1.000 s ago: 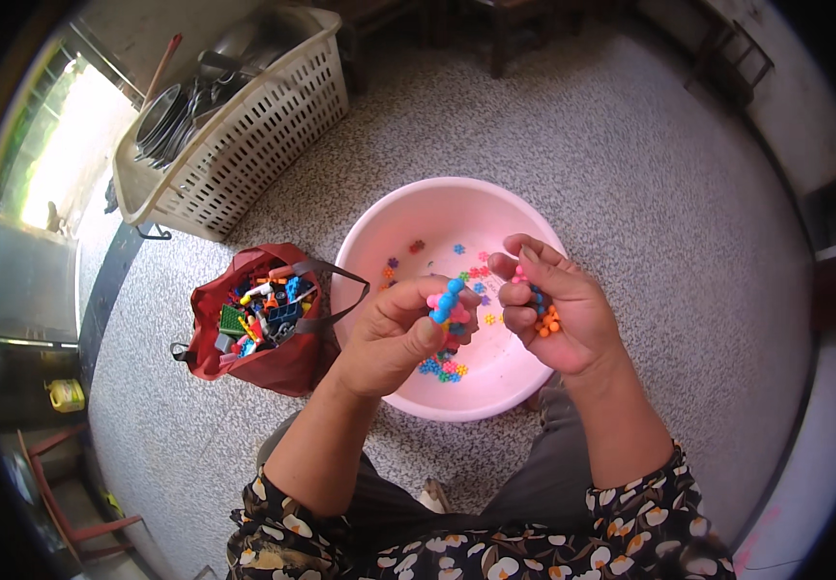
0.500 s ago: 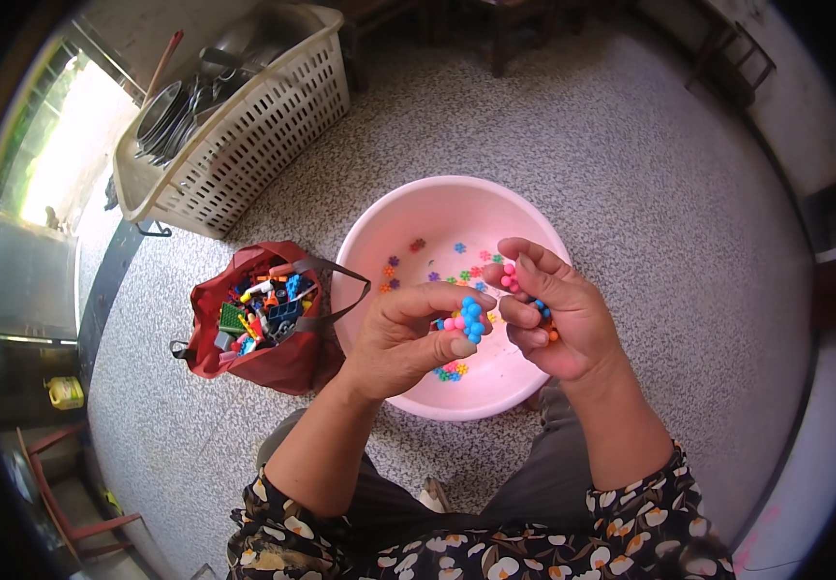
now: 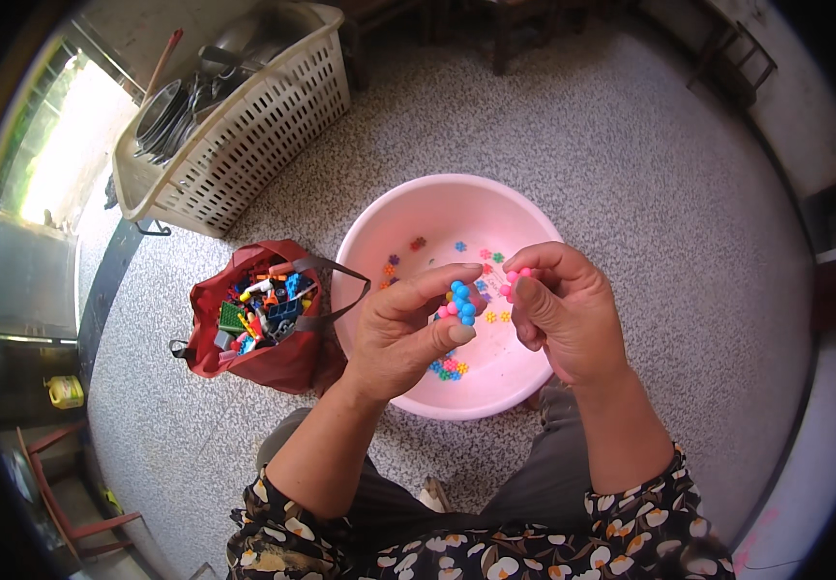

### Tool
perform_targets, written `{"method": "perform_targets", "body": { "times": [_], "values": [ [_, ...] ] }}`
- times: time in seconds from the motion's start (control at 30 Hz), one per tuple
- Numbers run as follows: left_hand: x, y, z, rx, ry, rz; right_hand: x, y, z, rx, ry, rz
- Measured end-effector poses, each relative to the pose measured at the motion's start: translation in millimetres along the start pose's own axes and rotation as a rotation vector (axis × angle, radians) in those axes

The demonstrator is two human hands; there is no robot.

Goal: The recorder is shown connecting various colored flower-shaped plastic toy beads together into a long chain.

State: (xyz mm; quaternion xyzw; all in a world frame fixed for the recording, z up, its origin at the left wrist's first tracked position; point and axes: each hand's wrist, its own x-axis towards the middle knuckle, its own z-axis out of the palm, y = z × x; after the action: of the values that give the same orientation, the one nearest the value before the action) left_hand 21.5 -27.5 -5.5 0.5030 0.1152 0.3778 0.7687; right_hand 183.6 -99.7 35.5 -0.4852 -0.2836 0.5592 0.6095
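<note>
My left hand [image 3: 394,329] pinches a small cluster of joined flower-shaped beads [image 3: 461,304], with blue knobs facing right and pink ones behind. Thumb and forefinger of my right hand [image 3: 572,309] grip a pink flower-shaped bead [image 3: 516,281], a short gap away from the cluster. The right hand's other fingers are curled, and whatever lies within them is hidden. Both hands are above a round pink basin [image 3: 398,208]. On its bottom lie several loose flower beads [image 3: 447,367] in red, blue, purple, orange, green and yellow, partly covered by my hands.
Left of the basin stands a red bag [image 3: 292,358] filled with mixed toy pieces; its dark strap touches the basin's rim. A white slatted basket [image 3: 244,155] holding pans is at the far left. Wooden furniture [image 3: 70,512] shows at lower left, beyond a yellow jug [image 3: 65,392].
My right hand has turned, bringing the pink bead out between thumb and forefinger, nearer the cluster. Blue and orange beads seen in its fingers are now hidden. The left hand's cluster has tilted slightly.
</note>
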Motion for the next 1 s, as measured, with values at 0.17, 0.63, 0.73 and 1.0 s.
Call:
{"method": "perform_targets", "body": {
  "times": [0.17,0.63,0.73,1.0],
  "values": [
    [1.3,1.9,3.9,0.040,0.012,0.015,-4.2,-2.9,2.7,-0.051,0.019,-0.044],
    [2.4,-2.1,6.7,0.196,-0.005,-0.004,-14.3,-11.1,4.1,-0.234,-0.034,-0.316],
    [2.8,-3.2,8.6,0.266,-0.014,0.024,-14.7,-10.8,6.4,-0.353,-0.013,-0.419],
    [0.0,-2.9,8.0,0.248,-0.030,-0.067,-7.1,-11.3,7.9,-0.740,-0.079,-0.696]
  ]
}}
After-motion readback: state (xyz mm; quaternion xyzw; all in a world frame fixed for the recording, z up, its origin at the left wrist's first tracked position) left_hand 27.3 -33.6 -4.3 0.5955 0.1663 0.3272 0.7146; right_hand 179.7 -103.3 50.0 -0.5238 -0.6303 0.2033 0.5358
